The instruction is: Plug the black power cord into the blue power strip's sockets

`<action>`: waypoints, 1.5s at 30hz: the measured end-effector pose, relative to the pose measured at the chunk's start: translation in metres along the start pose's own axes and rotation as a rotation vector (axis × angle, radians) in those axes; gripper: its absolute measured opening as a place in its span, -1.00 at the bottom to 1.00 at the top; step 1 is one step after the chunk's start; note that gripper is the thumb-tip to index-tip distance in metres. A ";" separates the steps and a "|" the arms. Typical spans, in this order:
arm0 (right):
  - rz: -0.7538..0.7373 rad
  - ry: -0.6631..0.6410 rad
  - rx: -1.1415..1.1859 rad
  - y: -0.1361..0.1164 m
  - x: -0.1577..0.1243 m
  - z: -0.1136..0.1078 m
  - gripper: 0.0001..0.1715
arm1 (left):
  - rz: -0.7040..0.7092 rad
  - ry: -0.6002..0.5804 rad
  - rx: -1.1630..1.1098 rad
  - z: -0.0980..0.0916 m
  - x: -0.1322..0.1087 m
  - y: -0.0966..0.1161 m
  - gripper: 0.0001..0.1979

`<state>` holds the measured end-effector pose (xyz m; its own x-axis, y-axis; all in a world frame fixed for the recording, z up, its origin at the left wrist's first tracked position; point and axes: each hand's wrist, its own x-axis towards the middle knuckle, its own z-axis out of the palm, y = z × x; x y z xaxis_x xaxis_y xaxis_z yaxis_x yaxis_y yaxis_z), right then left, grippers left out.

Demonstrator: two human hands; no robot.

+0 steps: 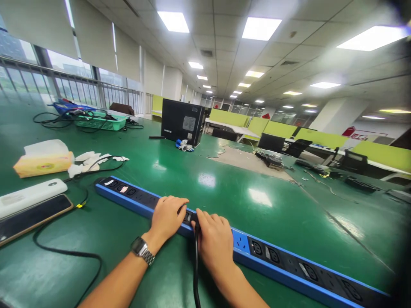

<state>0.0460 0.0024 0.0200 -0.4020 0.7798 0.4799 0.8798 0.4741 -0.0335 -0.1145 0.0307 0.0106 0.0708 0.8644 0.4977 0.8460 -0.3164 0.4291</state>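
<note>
A long blue power strip (272,256) with black sockets lies across the green table. My left hand (167,216), with a metal watch at the wrist, rests curled on top of the strip near its middle. My right hand (215,241) sits just to its right, fingers closed round a black plug whose black cable (195,278) runs back toward me. The plug itself is mostly hidden under the fingers.
At the left lie a white power bank (30,196), a dark phone (32,216), a tissue pack (43,162) and white scraps (86,162). A green basket (102,122) of cables and a black computer case (181,122) stand farther back. Desks with green partitions fill the room.
</note>
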 end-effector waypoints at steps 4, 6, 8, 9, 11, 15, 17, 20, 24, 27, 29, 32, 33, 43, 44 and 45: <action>-0.040 0.101 0.204 0.039 -0.024 -0.002 -0.44 | 0.231 -0.167 -0.217 -0.007 -0.004 0.010 -0.55; 0.052 0.165 0.233 0.073 -0.040 -0.008 -0.47 | 0.334 -0.248 -0.285 -0.008 -0.006 0.014 -0.51; 0.182 0.222 0.225 0.107 -0.057 -0.015 -0.54 | 0.353 -0.236 -0.310 -0.005 -0.008 0.015 -0.59; 0.244 0.247 0.223 0.122 -0.064 -0.017 -0.54 | 0.336 -0.190 -0.313 -0.002 -0.009 0.014 -0.63; 0.367 0.268 0.241 0.145 -0.076 -0.020 -0.53 | 0.296 -0.065 -0.312 0.005 -0.012 0.012 -0.67; 0.514 0.207 0.320 0.153 -0.083 -0.020 -0.54 | 0.259 0.141 -0.352 0.013 -0.015 0.020 -0.71; 0.528 0.170 0.318 0.148 -0.081 -0.022 -0.56 | 0.196 0.275 -0.414 0.016 -0.015 0.036 -0.71; 0.544 0.158 0.313 0.141 -0.077 -0.026 -0.59 | 0.183 0.278 -0.436 0.026 -0.017 0.070 -0.70; 0.551 0.164 0.329 0.139 -0.077 -0.031 -0.62 | 0.274 0.007 -0.385 0.047 -0.021 0.105 -0.72; 0.547 0.156 0.346 0.138 -0.078 -0.033 -0.64 | 0.247 -0.079 -0.338 0.058 -0.022 0.116 -0.70; 0.538 0.159 0.351 0.137 -0.078 -0.033 -0.65 | 0.240 -0.108 -0.302 0.061 -0.021 0.118 -0.67; 0.524 0.170 0.353 0.138 -0.079 -0.032 -0.68 | 0.263 -0.168 -0.233 0.061 -0.018 0.121 -0.64; 0.519 0.175 0.356 0.139 -0.079 -0.032 -0.68 | 0.273 -0.186 -0.210 0.060 -0.018 0.123 -0.64; 0.098 0.116 0.411 0.117 -0.080 -0.034 -0.39 | 0.314 -0.217 -0.090 0.024 -0.007 0.067 -0.25; 0.086 0.120 0.413 0.114 -0.080 -0.032 -0.41 | 0.308 -0.214 -0.046 0.016 -0.006 0.049 -0.25; 0.096 0.147 0.422 0.112 -0.080 -0.030 -0.47 | 0.294 -0.204 0.000 0.009 -0.007 0.030 -0.25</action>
<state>0.1844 -0.0188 0.0038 -0.2562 0.7767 0.5754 0.7188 0.5511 -0.4238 -0.0850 0.0185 0.0135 0.4154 0.7966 0.4391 0.7739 -0.5632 0.2896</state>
